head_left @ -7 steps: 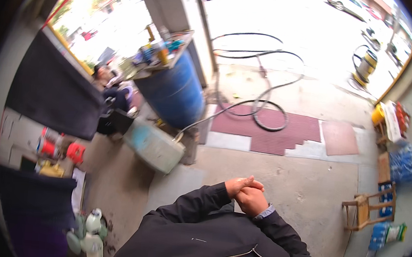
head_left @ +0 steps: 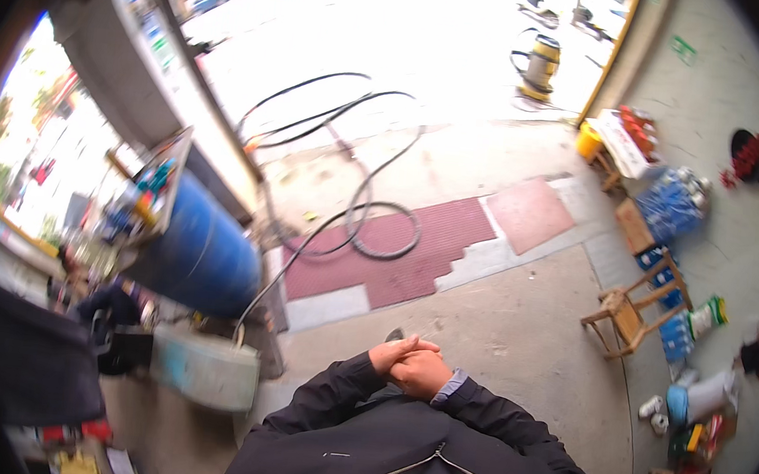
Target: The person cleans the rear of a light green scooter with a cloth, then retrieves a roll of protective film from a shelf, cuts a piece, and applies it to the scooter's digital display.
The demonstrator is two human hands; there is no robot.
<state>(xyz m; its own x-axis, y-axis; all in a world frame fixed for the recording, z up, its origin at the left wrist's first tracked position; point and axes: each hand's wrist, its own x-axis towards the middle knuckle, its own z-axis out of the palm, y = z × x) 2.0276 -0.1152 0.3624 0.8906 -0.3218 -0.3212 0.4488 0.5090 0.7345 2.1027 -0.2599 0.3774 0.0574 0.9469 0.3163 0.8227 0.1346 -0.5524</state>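
My two hands are clasped together in front of my dark zipped jacket (head_left: 335, 441). My left hand (head_left: 390, 355) comes in from the left, its thumb side lying along the top of the other. My right hand (head_left: 423, 374), with a grey-blue cuff at its wrist, is closed, its fingers folded against the left one. Some fingers are hidden where the hands overlap. No tool or other object shows in either hand.
Ahead, a black hose (head_left: 384, 254) loops over red matting (head_left: 438, 242). At left stand a blue barrel (head_left: 207, 244) and a grey-green box-shaped unit (head_left: 205, 368); a person (head_left: 107, 308) is beyond. A wooden chair (head_left: 629, 320) and bottle packs (head_left: 671, 208) line the right wall.
The view has swung to the right, so the barrel, hose and matting sit further left and more of the right wall shows. My hands stay clasped.
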